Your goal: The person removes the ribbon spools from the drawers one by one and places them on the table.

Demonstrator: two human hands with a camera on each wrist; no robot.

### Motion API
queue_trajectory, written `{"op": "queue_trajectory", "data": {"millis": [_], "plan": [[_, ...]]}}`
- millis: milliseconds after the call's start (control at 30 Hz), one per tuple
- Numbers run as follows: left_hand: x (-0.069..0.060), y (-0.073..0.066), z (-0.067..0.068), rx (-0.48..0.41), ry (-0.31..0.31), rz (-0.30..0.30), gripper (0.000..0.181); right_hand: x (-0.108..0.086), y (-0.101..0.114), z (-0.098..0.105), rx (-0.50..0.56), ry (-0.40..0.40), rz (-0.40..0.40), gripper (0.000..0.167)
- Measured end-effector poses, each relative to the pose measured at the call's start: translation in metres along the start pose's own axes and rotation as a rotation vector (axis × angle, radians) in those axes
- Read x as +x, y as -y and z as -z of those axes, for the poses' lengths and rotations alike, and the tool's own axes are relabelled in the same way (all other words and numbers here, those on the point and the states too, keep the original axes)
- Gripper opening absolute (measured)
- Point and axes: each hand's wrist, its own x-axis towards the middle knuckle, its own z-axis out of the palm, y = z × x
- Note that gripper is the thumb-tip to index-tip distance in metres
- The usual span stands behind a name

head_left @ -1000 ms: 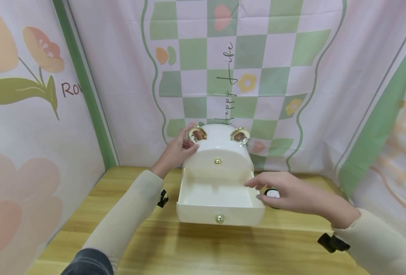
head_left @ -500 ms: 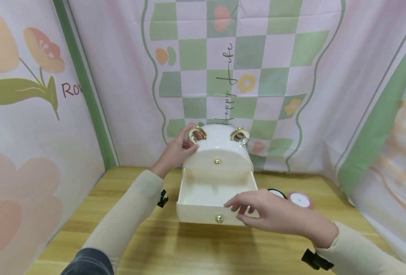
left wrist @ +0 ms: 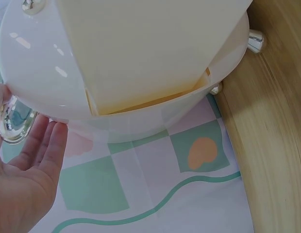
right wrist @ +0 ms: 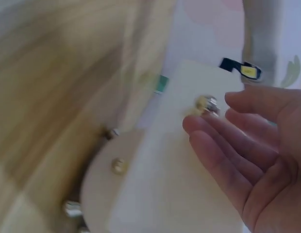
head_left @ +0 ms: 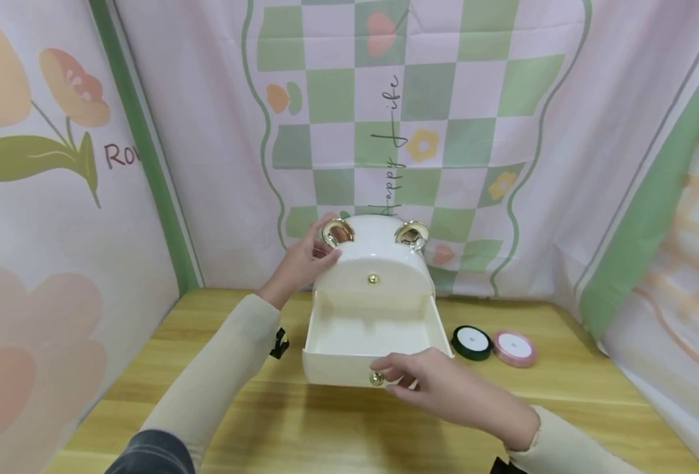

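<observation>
A glossy white drawer box (head_left: 385, 240) with two gold ring ears stands at the back of the table. Its lower drawer (head_left: 334, 370) is pulled far out, and its inside is bare. My left hand (head_left: 301, 266) grips the box's upper left side by the gold ear (left wrist: 17, 121), thumb in front and fingers behind. At the drawer front, my right hand (head_left: 447, 390) has its fingertips beside the gold knob (head_left: 376, 378). In the right wrist view, its fingers (right wrist: 223, 155) are loosely bent and the thumb stands apart from the knob (right wrist: 207, 104).
To the right of the drawer, a dark green ribbon spool (head_left: 472, 342) and a pink ribbon spool (head_left: 515, 347) lie flat on the wooden table (head_left: 237, 421). A patterned curtain (head_left: 420, 85) hangs close behind the box.
My right hand has moved left and toward me, from the drawer's right side to its front knob, uncovering both spools. My left hand and the box stay put.
</observation>
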Motion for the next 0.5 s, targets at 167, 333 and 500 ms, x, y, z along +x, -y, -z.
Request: {"op": "queue_trajectory", "data": {"millis": [167, 333, 500], "plan": [[-0.001, 0.000, 0.001, -0.008, -0.001, 0.001, 0.074, 0.002, -0.005, -0.014, 0.004, -0.042, 0.002, 0.024], [-0.001, 0.000, 0.000, -0.011, 0.000, -0.001, 0.074, 0.002, -0.010, -0.021, 0.001, -0.124, 0.041, 0.021], [-0.001, -0.001, 0.000, -0.012, 0.002, 0.003, 0.074, 0.003, -0.012, -0.022, -0.021, -0.191, 0.092, 0.021]]}}
